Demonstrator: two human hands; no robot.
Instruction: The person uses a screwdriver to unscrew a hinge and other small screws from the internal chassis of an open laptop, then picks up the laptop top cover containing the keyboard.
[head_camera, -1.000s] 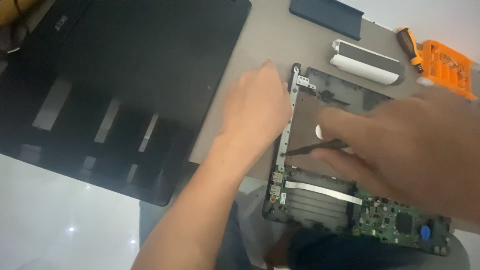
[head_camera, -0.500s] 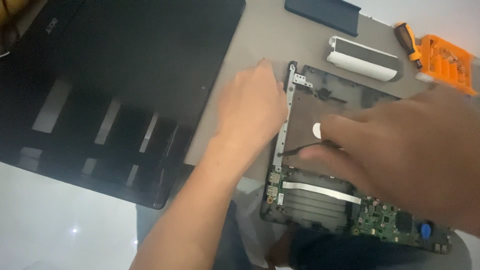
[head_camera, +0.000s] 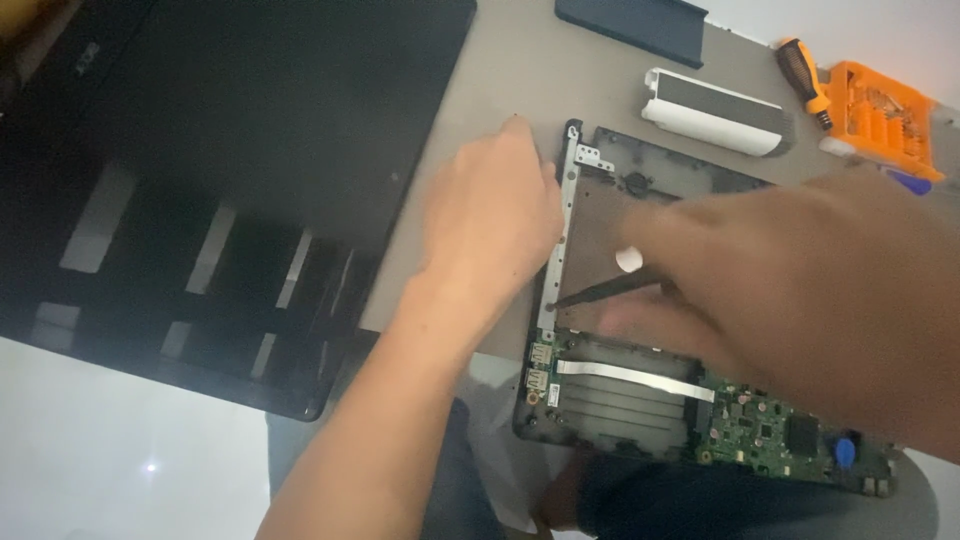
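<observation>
**Tool tip meets the metal strip**

An open laptop base (head_camera: 640, 300) lies on the grey table (head_camera: 500, 90), with its insides showing. Along the left edge of the base runs a long silver metal strip (head_camera: 560, 230). It runs from the far end of the base toward the person.

The right hand (head_camera: 800, 290) comes in over the base from the right. It grips a thin dark tool (head_camera: 600, 292) between its fingers. The tool lies almost flat and points left, across the strip. Its tip sits right at a small screw spot near the close end of the strip.

The left hand (head_camera: 490, 230) rests at the left edge of the base, just beside the strip. Its fingers curl down loosely. It holds nothing that can be seen, and it seems to press on the edge of the base.

Both hands are close to the strip, but the left hand is nearer to it. The right hand is blurry.

A green circuit board (head_camera: 770, 430) sits at the close end of the base. Past the far end lie a white battery pack (head_camera: 715, 112) and an orange screwdriver kit (head_camera: 880, 115). A big black lid (head_camera: 230, 150) lies left of the base.
</observation>
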